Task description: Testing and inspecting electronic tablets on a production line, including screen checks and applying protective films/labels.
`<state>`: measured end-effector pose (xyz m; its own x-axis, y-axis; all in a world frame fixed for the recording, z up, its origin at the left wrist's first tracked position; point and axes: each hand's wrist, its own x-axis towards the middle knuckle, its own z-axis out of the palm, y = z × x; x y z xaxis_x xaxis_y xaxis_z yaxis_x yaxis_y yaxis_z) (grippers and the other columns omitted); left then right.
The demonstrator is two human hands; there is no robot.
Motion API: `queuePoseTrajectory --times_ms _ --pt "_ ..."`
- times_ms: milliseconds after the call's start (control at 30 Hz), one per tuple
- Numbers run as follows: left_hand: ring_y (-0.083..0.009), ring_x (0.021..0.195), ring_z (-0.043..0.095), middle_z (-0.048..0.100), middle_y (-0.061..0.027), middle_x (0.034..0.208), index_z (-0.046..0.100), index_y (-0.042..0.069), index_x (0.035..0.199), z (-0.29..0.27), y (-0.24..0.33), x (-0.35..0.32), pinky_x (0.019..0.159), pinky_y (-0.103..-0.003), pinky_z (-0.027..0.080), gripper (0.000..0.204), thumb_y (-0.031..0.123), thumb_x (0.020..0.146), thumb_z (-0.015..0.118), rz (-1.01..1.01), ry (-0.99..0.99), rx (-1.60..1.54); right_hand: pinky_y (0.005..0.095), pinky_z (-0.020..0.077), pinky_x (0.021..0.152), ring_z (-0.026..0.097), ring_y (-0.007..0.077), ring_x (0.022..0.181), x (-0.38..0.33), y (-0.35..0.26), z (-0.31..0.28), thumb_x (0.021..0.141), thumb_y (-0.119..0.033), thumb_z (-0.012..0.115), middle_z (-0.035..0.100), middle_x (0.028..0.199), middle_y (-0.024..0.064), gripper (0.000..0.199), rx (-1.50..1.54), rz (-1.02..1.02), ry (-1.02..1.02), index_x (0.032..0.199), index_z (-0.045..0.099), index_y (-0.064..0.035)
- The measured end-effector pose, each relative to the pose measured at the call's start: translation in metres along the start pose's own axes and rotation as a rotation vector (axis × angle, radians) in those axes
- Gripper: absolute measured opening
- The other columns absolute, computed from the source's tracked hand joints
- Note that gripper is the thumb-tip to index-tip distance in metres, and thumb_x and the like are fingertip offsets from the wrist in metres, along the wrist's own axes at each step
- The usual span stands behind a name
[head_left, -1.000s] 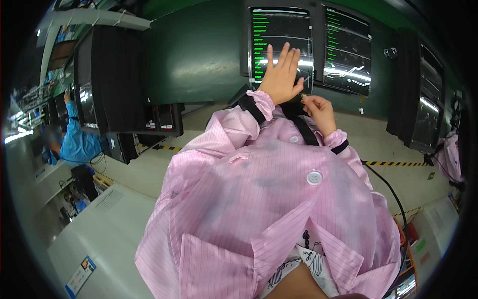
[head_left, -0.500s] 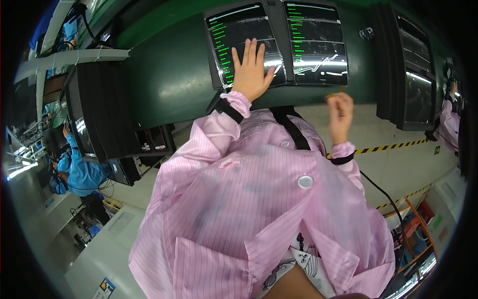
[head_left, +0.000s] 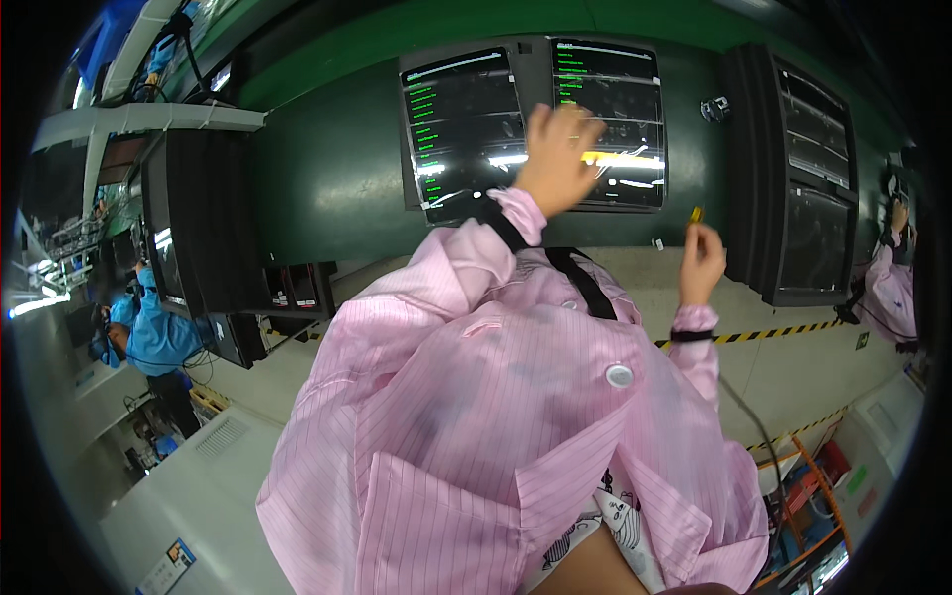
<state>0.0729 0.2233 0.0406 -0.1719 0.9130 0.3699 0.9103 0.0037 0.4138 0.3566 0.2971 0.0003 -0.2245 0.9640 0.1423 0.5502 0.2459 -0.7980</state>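
Observation:
Two dark tablet-like screens with green lines of text lie side by side on the green bench. My left hand point(head_left: 562, 164) is over the left part of the right screen point(head_left: 635, 134), its fingers apart and slightly blurred; whether they touch the glass I cannot tell. To its left, the left screen point(head_left: 461, 149) is uncovered. My right hand point(head_left: 702, 263) is off the bench's near edge, fingertips pinched on a small yellow piece point(head_left: 696, 215), too small to name. Black bands circle both wrists.
Black racks holding dark panels stand on the bench at right point(head_left: 793, 178) and left point(head_left: 203, 218). A small shiny metallic object point(head_left: 714, 109) lies beside the right rack point(head_left: 754, 149). A person in blue point(head_left: 159, 322) is at far left, another in pink point(head_left: 890, 283) at far right.
My left hand has moved from the left screen to the right one. My right hand, with the yellow piece, has shifted right and closer to me. The whole view has tilted slightly.

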Motion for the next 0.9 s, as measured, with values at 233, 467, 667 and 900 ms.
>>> queuePoseTrajectory --times_ms 233,467,667,900 --pt "-0.038 0.134 0.036 0.051 -0.0174 0.133 0.044 0.004 0.134 -0.036 -0.124 0.016 0.111 -0.064 0.014 0.053 0.028 0.088 0.054 -0.352 0.155 0.437 0.0406 0.0513 0.078 0.061 0.0324 0.094 0.127 -0.011 0.019 0.088 -0.024 0.061 0.067 0.105 0.0118 0.024 -0.88 -0.415 -0.191 0.099 0.07 -0.0053" --pt "-0.0249 0.103 0.058 0.064 -0.0082 0.099 0.056 0.007 0.12 -0.067 -0.067 -0.028 0.107 -0.051 0.026 0.036 0.015 0.085 0.058 -0.252 0.126 0.141 0.0473 0.0456 0.084 0.055 0.0394 0.094 0.177 -0.101 0.105 0.08 0.006 0.053 0.057 0.102 0.0193 0.051 -0.126 -0.56 -0.282 0.128 0.052 -0.0107" --pt "-0.0257 0.114 0.051 0.057 -0.0094 0.117 0.056 0.007 0.12 -0.072 -0.109 -0.014 0.105 -0.05 0.027 0.035 0.015 0.086 0.057 -0.33 0.185 0.27 0.0401 0.0439 0.085 0.056 0.0301 0.098 0.194 -0.097 0.128 0.076 0.004 0.052 0.067 0.089 0.0045 0.041 -0.176 -0.612 -0.373 0.116 0.054 -0.0071" --pt "-0.0326 0.139 0.029 0.044 -0.0139 0.141 0.047 0.008 0.134 -0.046 -0.137 0.012 0.114 -0.056 0.013 0.047 0.021 0.089 0.054 -0.337 0.111 0.233 0.0406 0.0388 0.089 0.054 0.0279 0.103 0.201 -0.074 0.115 0.079 0.004 0.047 0.068 0.106 0.0052 0.048 -0.234 -0.648 -0.3 0.125 0.052 -0.0095"
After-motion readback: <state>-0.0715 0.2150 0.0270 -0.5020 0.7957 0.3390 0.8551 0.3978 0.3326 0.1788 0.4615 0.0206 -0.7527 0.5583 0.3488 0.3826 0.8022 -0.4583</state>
